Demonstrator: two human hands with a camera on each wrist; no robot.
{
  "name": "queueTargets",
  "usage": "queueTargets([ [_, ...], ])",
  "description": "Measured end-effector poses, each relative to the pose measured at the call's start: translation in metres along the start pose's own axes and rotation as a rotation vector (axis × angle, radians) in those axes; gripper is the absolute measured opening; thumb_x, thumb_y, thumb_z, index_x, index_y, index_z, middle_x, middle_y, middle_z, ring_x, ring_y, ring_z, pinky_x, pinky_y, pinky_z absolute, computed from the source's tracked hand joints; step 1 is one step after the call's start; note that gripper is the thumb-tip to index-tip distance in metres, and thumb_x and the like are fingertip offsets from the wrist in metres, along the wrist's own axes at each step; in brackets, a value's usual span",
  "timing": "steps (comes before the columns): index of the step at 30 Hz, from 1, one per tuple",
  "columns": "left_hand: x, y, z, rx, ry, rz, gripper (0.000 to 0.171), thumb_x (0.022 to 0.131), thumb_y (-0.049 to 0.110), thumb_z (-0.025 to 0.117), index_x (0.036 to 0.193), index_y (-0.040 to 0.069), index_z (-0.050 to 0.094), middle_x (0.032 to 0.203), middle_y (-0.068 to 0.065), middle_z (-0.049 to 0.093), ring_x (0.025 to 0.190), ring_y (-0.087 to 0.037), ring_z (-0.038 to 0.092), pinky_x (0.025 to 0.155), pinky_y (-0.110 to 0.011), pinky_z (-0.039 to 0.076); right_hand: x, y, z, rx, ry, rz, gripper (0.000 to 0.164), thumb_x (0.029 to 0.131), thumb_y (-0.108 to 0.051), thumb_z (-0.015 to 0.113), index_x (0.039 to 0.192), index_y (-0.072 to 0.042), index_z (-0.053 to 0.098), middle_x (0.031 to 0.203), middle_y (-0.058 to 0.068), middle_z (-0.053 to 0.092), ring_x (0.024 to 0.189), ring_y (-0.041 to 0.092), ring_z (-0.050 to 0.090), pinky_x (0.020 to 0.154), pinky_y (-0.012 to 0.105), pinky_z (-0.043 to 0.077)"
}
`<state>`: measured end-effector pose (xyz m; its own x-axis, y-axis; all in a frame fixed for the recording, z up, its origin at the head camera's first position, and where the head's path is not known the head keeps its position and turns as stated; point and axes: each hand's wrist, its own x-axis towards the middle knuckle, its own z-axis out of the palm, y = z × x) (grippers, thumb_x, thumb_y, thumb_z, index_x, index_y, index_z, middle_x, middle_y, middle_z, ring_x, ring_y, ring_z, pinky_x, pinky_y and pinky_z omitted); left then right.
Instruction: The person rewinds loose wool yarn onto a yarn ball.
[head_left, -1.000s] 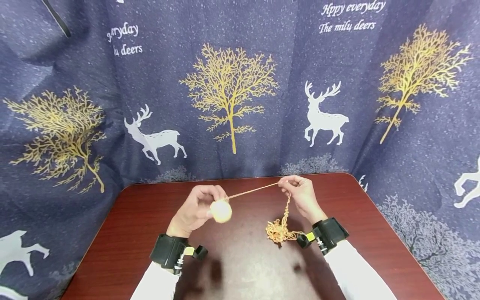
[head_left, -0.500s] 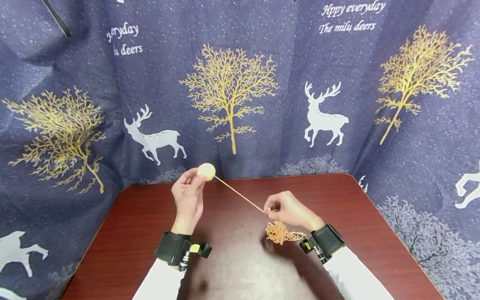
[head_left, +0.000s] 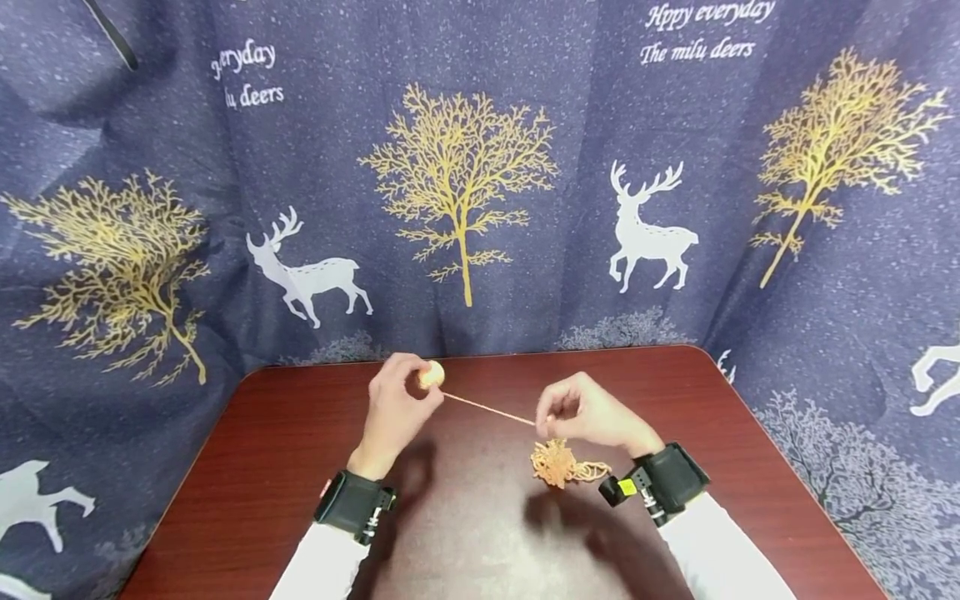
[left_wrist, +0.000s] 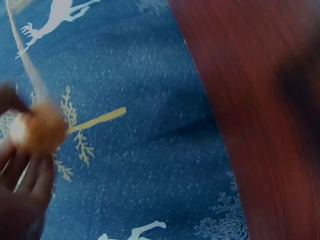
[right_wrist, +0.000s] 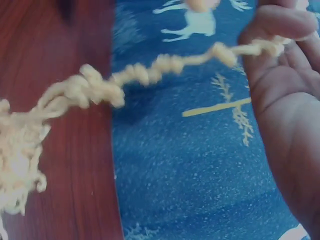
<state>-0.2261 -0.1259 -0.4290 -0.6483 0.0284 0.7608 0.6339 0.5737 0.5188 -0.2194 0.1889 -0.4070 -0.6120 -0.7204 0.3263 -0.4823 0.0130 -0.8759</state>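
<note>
The left hand (head_left: 392, 408) is pinching a small pale ball of yarn (head_left: 431, 375) between thumb and fingers, holding it above the surface (head_left: 292, 454), close to the far edge and a little nearer to the far left corner than to the far right one. From the ball a thin strand (head_left: 489, 408) is running straight, seemingly taut, to the right hand (head_left: 592, 414), which is gripping it in a narrow pinch. Below this hand, on the half toward the right edge, a loose tangle (head_left: 553, 463) is lying, apparently on the surface; in the right wrist view a knotted length (right_wrist: 150, 70) is linking it to the fingers. In my judgement, the ball is being light, soft and hardly slippery, so its two sides are offering a good hold, with the outgoing strand left free. The strand is looking flexible, not fragile; pinching it just beside a knot is seeming wise, because hard pulling could be tightening the snarls.
</note>
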Motion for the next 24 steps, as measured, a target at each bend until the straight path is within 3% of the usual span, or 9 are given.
queueTargets([
  [3,-0.003,0.001,-0.002,0.024,-0.278,0.028,0.032,0.060,0.000,0.082,0.088,0.009,0.068,0.089,0.001,0.063,0.081,-0.015,0.060,0.071,-0.027,0.049,0.000,-0.004,-0.006,0.106,0.133,-0.027,0.022,0.083,0.010,0.068,0.087,-0.010,0.073,0.075,0.000,0.067,0.058,0.008,0.055,0.048,0.021,0.047],
  [7,-0.006,0.009,-0.005,-0.063,-0.583,0.001,0.030,0.061,0.001,0.083,0.085,0.012,0.066,0.084,0.004,0.062,0.076,-0.011,0.059,0.067,-0.027,0.053,0.003,-0.006,-0.009,0.346,0.244,-0.059,0.024,0.086,0.013,0.064,0.090,-0.010,0.073,0.081,-0.001,0.067,0.061,0.004,0.054,0.051,0.016,0.045],
  [12,-0.004,0.024,-0.010,-0.266,-0.841,-0.078,0.025,0.068,0.001,0.081,0.085,0.013,0.068,0.080,0.005,0.065,0.075,-0.010,0.064,0.070,-0.032,0.058,0.009,-0.006,-0.011,0.620,0.361,-0.132,0.026,0.092,0.014,0.056,0.093,-0.005,0.073,0.086,0.002,0.070,0.070,0.008,0.058,0.062,0.016,0.048],
  [15,-0.002,0.029,-0.014,-0.480,-0.982,-0.105,0.025,0.070,-0.005,0.076,0.089,0.009,0.070,0.084,0.000,0.068,0.079,-0.011,0.066,0.077,-0.038,0.061,0.011,-0.005,-0.013,0.723,0.472,-0.151,0.023,0.094,0.011,0.056,0.094,-0.004,0.073,0.087,0.004,0.071,0.072,0.009,0.061,0.066,0.018,0.051],
  [19,0.002,0.033,-0.020,-0.798,-1.094,-0.092,0.026,0.073,-0.009,0.074,0.097,0.003,0.070,0.092,-0.010,0.067,0.088,-0.016,0.064,0.085,-0.047,0.059,0.014,0.000,-0.014,0.774,0.639,-0.114,0.018,0.096,0.008,0.058,0.093,-0.002,0.072,0.086,0.006,0.071,0.071,0.010,0.062,0.066,0.018,0.053],
  [21,0.004,0.034,-0.023,-0.933,-1.091,-0.062,0.026,0.075,-0.008,0.074,0.098,0.001,0.068,0.094,-0.013,0.064,0.091,-0.018,0.061,0.086,-0.047,0.059,0.016,0.005,-0.014,0.739,0.723,-0.067,0.016,0.095,0.008,0.060,0.094,-0.002,0.072,0.085,0.005,0.071,0.069,0.009,0.061,0.063,0.017,0.052],
  [24,0.009,0.036,-0.026,-1.120,-1.007,-0.009,0.025,0.077,-0.005,0.075,0.099,-0.002,0.066,0.097,-0.013,0.063,0.094,-0.019,0.058,0.084,-0.039,0.059,0.017,0.012,-0.012,0.587,0.817,0.016,0.012,0.094,0.008,0.064,0.094,0.000,0.072,0.083,0.004,0.072,0.067,0.009,0.062,0.059,0.016,0.051],
])
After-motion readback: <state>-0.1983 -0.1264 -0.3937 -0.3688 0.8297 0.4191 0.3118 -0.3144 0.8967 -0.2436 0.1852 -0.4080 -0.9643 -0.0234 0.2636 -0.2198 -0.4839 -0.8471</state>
